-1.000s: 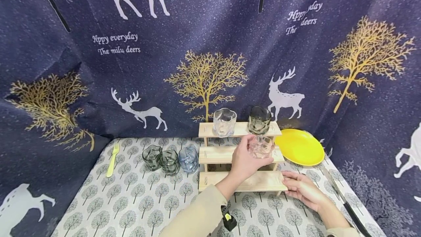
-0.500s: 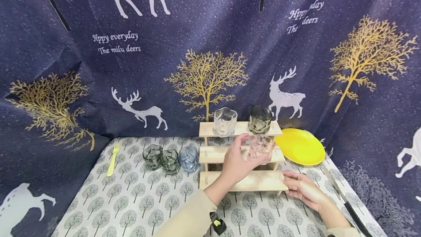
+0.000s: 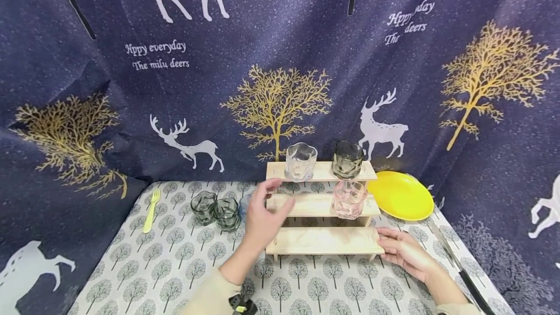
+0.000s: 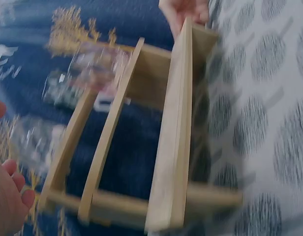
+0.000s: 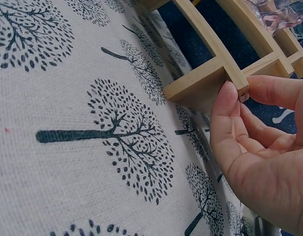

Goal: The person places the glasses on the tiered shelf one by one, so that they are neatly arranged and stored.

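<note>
My left hand (image 3: pixel 264 218) is in front of the left end of the three-step wooden shelf (image 3: pixel 323 241), thumb and fingers spread apart, holding nothing. At the lowest step's right end, my right hand (image 3: pixel 404 253) pinches the corner between thumb and fingers, as the right wrist view shows (image 5: pixel 269 142). On the middle step's right side stands a pink glass (image 3: pixel 349 200). The top step bears a clear glass (image 3: pixel 301 162) and a dark grey glass (image 3: pixel 347 160). Behind my left hand, a blue glass (image 3: pixel 243 207) is mostly hidden.
Two dark green glasses (image 3: pixel 203 208) stand left of the shelf. Farther left lies a yellow-green fork (image 3: pixel 151 211). A yellow plate (image 3: pixel 400 196) is at the right, with a black-handled knife (image 3: pixel 463 271) nearer. A patterned cloth hangs behind.
My left hand has let go of the pink glass on the middle step and moved left, toward the blue glass. My right hand has stayed at the shelf corner.
</note>
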`<state>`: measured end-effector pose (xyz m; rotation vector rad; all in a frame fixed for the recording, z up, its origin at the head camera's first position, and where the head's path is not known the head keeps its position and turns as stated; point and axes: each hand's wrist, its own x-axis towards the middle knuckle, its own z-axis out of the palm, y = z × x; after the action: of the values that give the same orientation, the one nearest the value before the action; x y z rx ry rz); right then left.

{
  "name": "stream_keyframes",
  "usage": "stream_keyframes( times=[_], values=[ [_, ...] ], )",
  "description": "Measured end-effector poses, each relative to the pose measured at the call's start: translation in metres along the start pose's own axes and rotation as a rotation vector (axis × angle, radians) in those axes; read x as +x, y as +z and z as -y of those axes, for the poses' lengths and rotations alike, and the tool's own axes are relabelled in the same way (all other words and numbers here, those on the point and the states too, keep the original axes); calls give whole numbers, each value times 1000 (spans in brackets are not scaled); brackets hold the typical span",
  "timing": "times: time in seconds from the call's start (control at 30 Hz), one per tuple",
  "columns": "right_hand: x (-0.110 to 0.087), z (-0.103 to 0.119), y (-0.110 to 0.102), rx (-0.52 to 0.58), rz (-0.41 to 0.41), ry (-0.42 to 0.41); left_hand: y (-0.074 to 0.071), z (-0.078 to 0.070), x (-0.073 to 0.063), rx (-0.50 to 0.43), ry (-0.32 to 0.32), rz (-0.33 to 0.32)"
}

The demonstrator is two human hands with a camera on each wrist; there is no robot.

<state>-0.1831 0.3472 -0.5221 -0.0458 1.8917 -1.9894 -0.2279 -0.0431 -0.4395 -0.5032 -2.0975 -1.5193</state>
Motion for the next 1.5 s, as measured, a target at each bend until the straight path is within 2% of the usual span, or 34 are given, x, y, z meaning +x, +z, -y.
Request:
stream_keyframes(
  times=[0.13, 0.27, 0.43, 0.53, 0.67, 0.77, 0.9, 1.07, 1.3, 1.5],
  values=[
    [0, 1, 0, 7, 0, 2, -33, 18, 2, 57, -15, -75],
    [0, 1, 0, 16, 1, 3, -68, 40, 1, 160, -94, -150],
    [1, 1, 0, 12, 3, 6, -106, 78, -6, 287, -190, -245],
    [1, 0, 0, 6, 0, 8, -124, 97, -10, 325, -229, -258],
    [1, 0, -1, 5, -2, 10, -142, 114, -18, 341, -337, -222],
    [2, -1, -2, 11, 0, 8, -150, 123, -23, 325, -427, -171],
    [2, -1, -2, 24, 4, 5, -155, 134, -28, 275, -483, -109],
    [2, -1, -2, 37, 12, 4, -156, 149, -29, 258, -524, -64],
    [1, -1, -2, 30, 13, 0, -158, 167, -28, 244, -530, -22],
    [1, 0, -1, 26, 7, 3, -158, 176, -25, 294, -543, 1]
  ],
)
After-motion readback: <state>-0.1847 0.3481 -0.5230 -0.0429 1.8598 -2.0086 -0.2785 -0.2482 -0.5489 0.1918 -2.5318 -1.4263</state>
